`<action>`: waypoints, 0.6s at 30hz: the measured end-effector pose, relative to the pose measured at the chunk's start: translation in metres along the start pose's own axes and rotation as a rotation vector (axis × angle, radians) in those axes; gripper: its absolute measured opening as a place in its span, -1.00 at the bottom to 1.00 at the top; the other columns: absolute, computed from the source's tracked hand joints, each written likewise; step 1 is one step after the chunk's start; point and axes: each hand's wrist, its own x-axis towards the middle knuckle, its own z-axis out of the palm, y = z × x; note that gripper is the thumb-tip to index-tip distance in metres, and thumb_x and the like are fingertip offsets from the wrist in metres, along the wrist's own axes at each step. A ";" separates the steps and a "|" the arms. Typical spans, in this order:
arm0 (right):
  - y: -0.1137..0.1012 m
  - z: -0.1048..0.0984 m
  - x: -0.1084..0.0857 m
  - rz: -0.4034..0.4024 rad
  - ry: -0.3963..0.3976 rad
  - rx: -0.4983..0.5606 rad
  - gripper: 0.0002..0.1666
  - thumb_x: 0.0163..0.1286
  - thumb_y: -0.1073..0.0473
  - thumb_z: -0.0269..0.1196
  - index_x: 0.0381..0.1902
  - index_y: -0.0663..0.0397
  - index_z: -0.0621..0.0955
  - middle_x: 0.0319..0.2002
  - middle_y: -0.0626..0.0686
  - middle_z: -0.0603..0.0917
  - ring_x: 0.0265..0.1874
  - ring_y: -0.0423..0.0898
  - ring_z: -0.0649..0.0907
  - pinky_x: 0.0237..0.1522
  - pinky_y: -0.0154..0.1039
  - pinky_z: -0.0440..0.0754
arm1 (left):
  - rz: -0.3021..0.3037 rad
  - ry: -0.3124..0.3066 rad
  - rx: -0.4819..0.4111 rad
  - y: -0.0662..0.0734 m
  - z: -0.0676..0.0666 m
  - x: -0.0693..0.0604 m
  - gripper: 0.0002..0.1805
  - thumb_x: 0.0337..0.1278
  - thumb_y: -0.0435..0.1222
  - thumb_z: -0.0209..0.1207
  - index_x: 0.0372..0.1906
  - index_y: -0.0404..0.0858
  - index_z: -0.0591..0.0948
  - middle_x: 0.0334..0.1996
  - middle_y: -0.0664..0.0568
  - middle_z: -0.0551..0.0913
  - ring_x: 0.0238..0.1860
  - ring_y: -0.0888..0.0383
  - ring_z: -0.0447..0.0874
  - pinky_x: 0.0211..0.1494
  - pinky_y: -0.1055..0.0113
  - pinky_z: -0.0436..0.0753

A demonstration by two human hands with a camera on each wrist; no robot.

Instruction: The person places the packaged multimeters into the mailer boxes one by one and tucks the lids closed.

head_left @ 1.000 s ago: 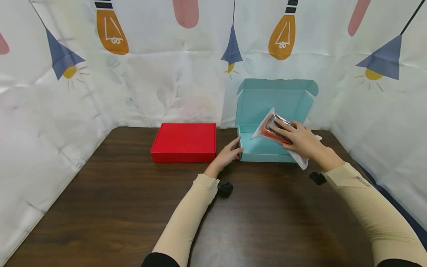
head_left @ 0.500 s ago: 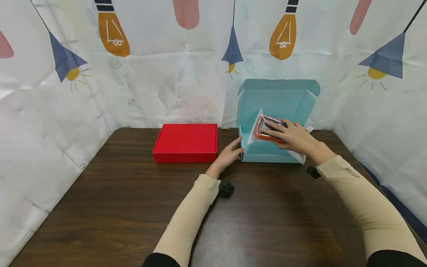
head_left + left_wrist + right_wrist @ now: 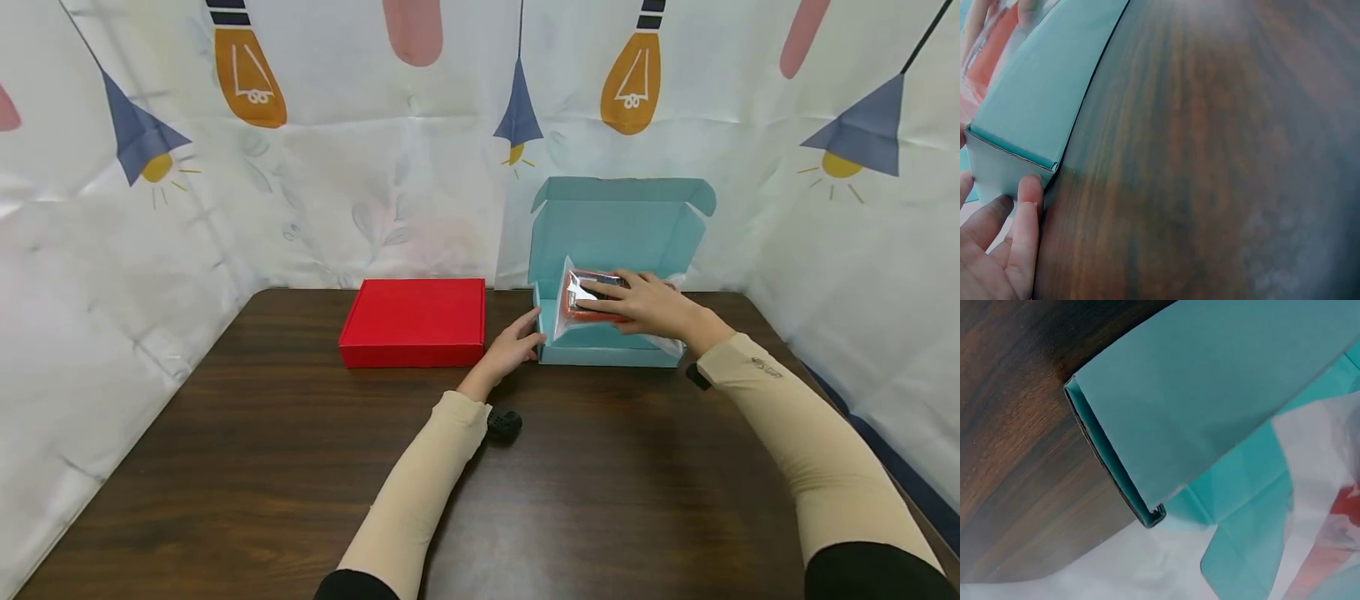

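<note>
My right hand [image 3: 656, 310] holds a clear plastic bag with an orange-and-black packaged item [image 3: 572, 302] inside, fingers spread over its top. The bag is over the interior of an open light-blue cardboard box [image 3: 592, 357], whose lid stands up at the back. Whether the bag touches the box floor I cannot tell. My left hand [image 3: 512, 346] rests its fingertips on the outer left wall of this box; in the left wrist view, the fingers [image 3: 1027, 215] lie against the side panel. The right wrist view shows the box's front corner and part of the bag [image 3: 1316, 434], with the hand out of sight.
A closed red box [image 3: 416, 321] sits left of the blue one on the dark wooden table [image 3: 300, 467]. Behind both hangs a white curtain [image 3: 322, 183] printed with lamps and bulbs. Small black wrist cameras [image 3: 504, 426] are strapped at the cuffs.
My right hand has carried the bagged item leftward and lower into the blue box, and the bag has turned more level. The left hand stays at the box's left side.
</note>
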 end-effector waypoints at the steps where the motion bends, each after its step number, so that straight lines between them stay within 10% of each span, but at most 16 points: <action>1: 0.000 0.001 0.002 -0.006 -0.022 -0.007 -0.10 0.26 0.11 0.51 0.50 -0.03 0.40 0.48 0.17 0.39 0.27 0.41 0.46 0.08 0.38 0.54 | 0.001 0.000 -0.002 0.000 0.000 0.000 -0.32 0.53 -0.15 0.05 0.64 -0.02 0.18 0.55 -0.12 0.25 -0.14 -0.01 0.60 0.19 0.12 0.59; 18: 0.005 0.023 0.025 -0.082 0.000 0.034 -0.12 0.15 0.09 0.58 0.42 0.06 0.51 0.43 0.25 0.41 0.23 0.33 0.49 -0.01 0.33 0.57 | 0.015 -0.022 -0.005 0.000 0.000 0.001 -0.32 0.55 -0.18 0.01 0.65 -0.03 0.14 0.56 -0.12 0.24 -0.11 -0.03 0.60 0.21 0.10 0.58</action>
